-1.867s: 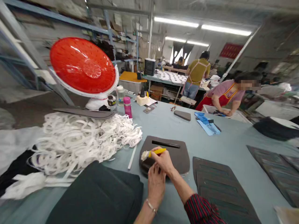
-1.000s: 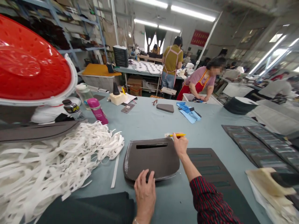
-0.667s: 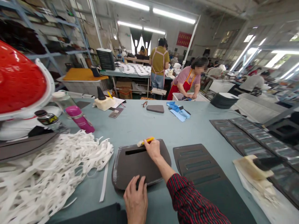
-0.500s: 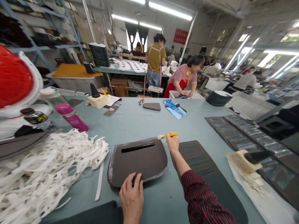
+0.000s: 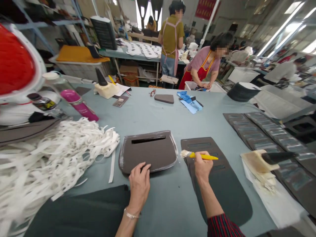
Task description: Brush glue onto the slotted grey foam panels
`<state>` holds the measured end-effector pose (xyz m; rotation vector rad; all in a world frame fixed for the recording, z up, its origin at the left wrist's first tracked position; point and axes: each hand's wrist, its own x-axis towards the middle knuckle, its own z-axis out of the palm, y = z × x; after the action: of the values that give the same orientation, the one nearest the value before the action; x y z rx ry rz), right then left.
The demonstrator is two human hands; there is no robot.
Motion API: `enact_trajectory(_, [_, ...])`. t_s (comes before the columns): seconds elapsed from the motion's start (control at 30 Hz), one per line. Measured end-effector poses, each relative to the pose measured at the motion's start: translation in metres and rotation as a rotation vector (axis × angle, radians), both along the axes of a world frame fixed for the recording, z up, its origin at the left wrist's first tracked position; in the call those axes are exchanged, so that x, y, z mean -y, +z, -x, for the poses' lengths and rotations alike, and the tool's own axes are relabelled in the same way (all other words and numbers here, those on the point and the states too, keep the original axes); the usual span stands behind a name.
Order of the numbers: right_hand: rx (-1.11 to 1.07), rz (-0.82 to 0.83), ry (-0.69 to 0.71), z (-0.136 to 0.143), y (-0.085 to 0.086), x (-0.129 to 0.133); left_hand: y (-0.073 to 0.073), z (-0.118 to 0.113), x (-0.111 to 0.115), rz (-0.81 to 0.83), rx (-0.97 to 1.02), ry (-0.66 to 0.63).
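Note:
A dark brown slotted panel (image 5: 148, 154) lies on the table in front of me, with whitish smears along its left, top and right edges. My left hand (image 5: 139, 177) rests on its lower edge, fingers spread. In my right hand (image 5: 203, 164) is a yellow-handled brush (image 5: 203, 156), its pale, clotted bristles pointing left, just off the panel's right edge. Beneath that hand lies a longer dark panel (image 5: 229, 184) with several slots. A dark green-black piece (image 5: 81, 210) lies at the lower left, partly behind my left forearm.
White strips (image 5: 61, 154) heap at the left, beside a pink bottle (image 5: 79, 105). A yellowish block with a black cone (image 5: 266, 161) sits on white sheeting at right, near more slotted panels (image 5: 278, 148). Blue scraps (image 5: 190, 102) and a phone (image 5: 120, 101) lie farther back. A co-worker (image 5: 204, 62) leans over a bin.
My right hand has drawn the brush from the panel's upper right corner down and right, off the panel. Whitish smear now shows along the right edge. The view has tilted downward.

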<state>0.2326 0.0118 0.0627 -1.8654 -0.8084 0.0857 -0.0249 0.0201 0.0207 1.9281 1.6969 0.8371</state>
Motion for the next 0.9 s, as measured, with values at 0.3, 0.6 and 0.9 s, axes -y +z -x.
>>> enact_trajectory(0.3, [-0.195,-0.054,0.984,0.183,-0.001,-0.02,0.035,0.082,-0.064,0.214,0.403,0.123])
enact_trajectory(0.6, [-0.054,0.084,0.595,0.028,-0.029,0.029,0.01,0.081,-0.071,0.191,0.101,0.05])
enact_trajectory(0.9, [-0.162,0.044,0.422,0.049,0.014,-0.004,0.009,0.061,-0.073,0.117,0.127,0.14])
